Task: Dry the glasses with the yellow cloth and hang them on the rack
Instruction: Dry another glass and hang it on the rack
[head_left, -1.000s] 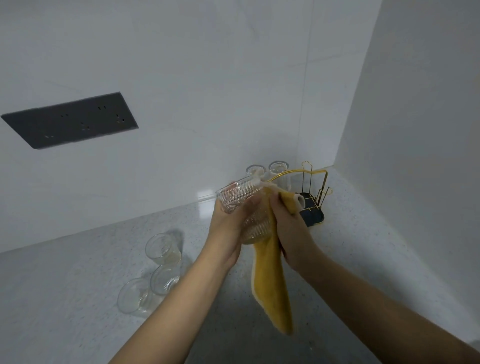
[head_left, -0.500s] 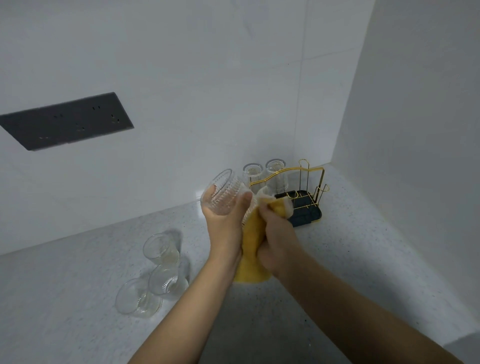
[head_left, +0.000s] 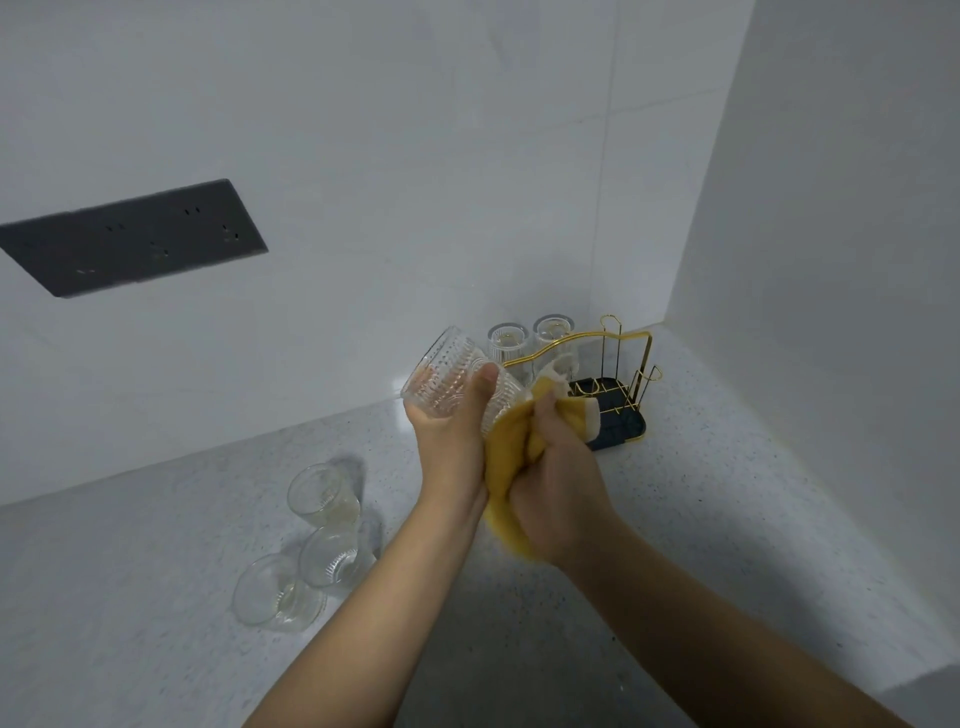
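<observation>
Head view: the left hand (head_left: 449, 447) holds a ribbed glass (head_left: 457, 382) in a closed grip, thumb over its side, well above the counter (head_left: 727, 519). The glass lies tilted, its long axis running up-left to down-right: one end points up-left toward the wall, the other down-right into the cloth (head_left: 511, 467). The right hand (head_left: 558, 493) has the cloth bunched in a closed grip, pressed against that lower end; whether cloth is inside the glass cannot be told.

The rack (head_left: 618, 379) stands in the corner, behind and to the right of both hands, near them. Two glasses (head_left: 532, 343) already hang upside down on its far-left pegs; the nearer and right-hand pegs look free. So the glass would travel right and back, then turn mouth-down over a peg. The right hand is nearer the rack, but the left one has the glass.

Three more glasses (head_left: 311, 551) stand on the counter to the left, close together, well apart from the rack. Walls close in behind and to the right of the rack, so the open approach is from the front and above.
</observation>
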